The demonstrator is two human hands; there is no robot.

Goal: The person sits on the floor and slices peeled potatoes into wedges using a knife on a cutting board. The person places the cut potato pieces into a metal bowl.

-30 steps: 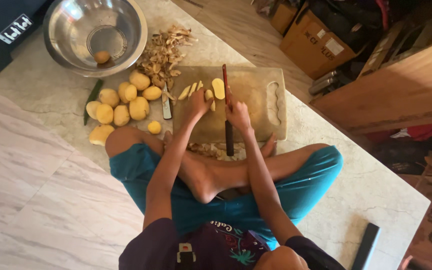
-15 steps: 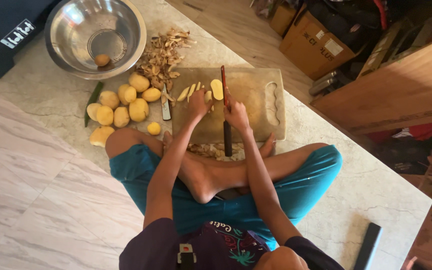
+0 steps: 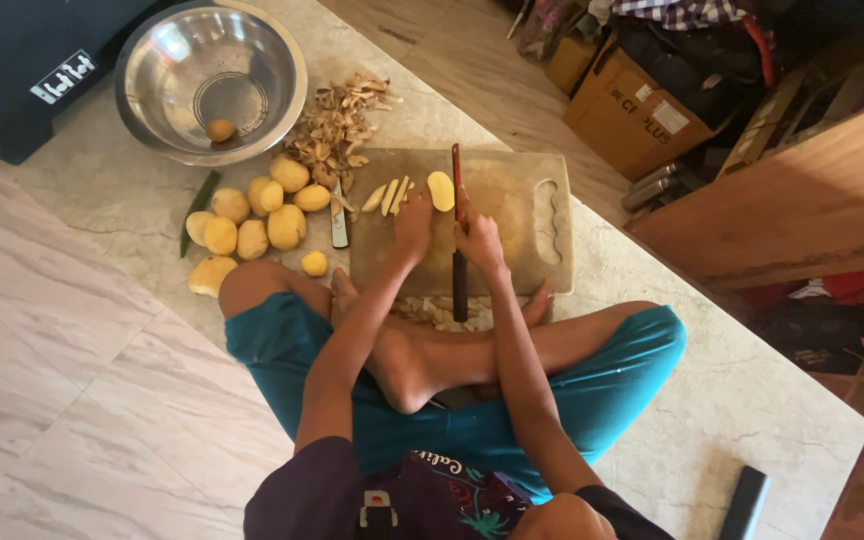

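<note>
I sit cross-legged on the floor behind a wooden cutting board (image 3: 512, 215). My right hand (image 3: 479, 240) grips a long knife (image 3: 458, 215) whose blade points away from me across the board. My left hand (image 3: 414, 222) rests on the board just left of the blade, fingertips near a peeled potato half (image 3: 441, 190). Several cut potato sticks (image 3: 389, 195) lie to the left of that half.
A pile of peeled potatoes (image 3: 252, 220) lies left of the board, with a small peeler (image 3: 339, 228) beside it. Behind are peelings (image 3: 337, 125) and a steel bowl (image 3: 167, 60) holding one potato. A green chilli (image 3: 199, 205), cardboard boxes (image 3: 632, 105) and a wooden bench (image 3: 802, 200) surround me.
The knife and my right hand have shifted slightly; my left hand stays by the potato half. The view has moved a little.
</note>
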